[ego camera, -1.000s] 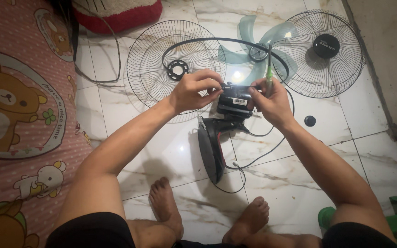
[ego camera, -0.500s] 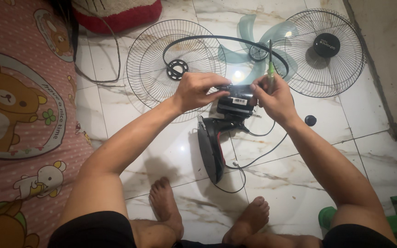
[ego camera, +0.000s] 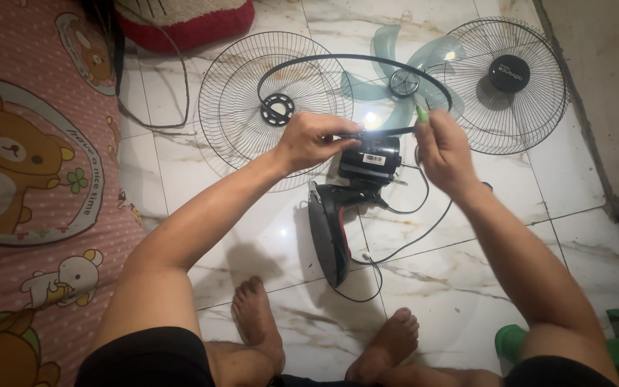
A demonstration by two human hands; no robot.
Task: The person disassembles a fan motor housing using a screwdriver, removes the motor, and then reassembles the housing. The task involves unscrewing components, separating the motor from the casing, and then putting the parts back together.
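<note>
Fan motor (ego camera: pixel 370 159) on marble tile floor (ego camera: pixel 467 287); left hand (ego camera: pixel 309 140) grips it, right hand (ego camera: pixel 444 149) clutches green-handled screwdriver (ego camera: pixel 421 115).

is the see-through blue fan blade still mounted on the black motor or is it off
Off. The translucent blue plastic fan blade lies flat on the white marble-pattern floor tiles, apart from the black motor housing.
</note>
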